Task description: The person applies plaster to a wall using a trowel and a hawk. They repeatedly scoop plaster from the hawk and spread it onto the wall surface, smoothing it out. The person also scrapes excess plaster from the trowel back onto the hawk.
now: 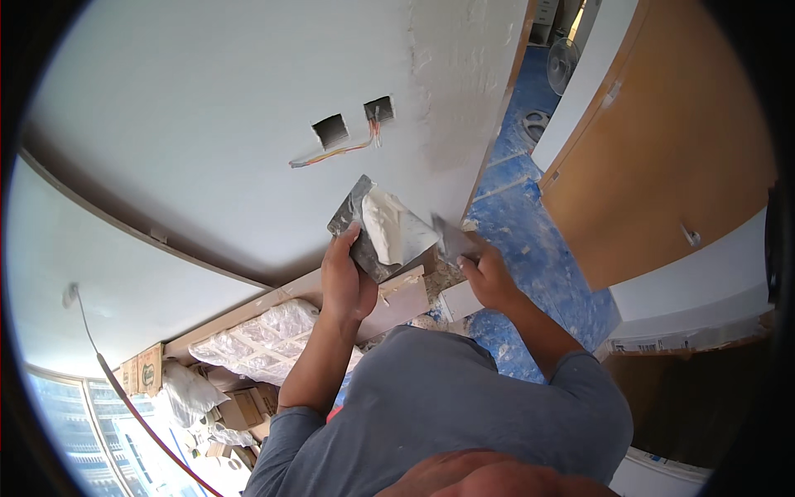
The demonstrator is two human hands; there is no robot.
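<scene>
My left hand (343,277) grips a flat dark metal plate (348,207), held tilted with a thick mound of white paste (383,224) on it. My right hand (489,273) is closed on a putty knife (451,236), whose blurred blade is at the plate's right edge. Above both hands is a white wall (248,74) with two square cut-outs (331,130) and loose coloured wires (348,149) at them; the right part of that wall looks rougher.
A blue-covered, dust-marked floor (522,248) runs past a wooden door (662,157) toward a fan (562,66). Plastic-wrapped items (252,340) and cardboard boxes (244,406) lie at lower left, beside a thin pole (137,402) and a window (66,414).
</scene>
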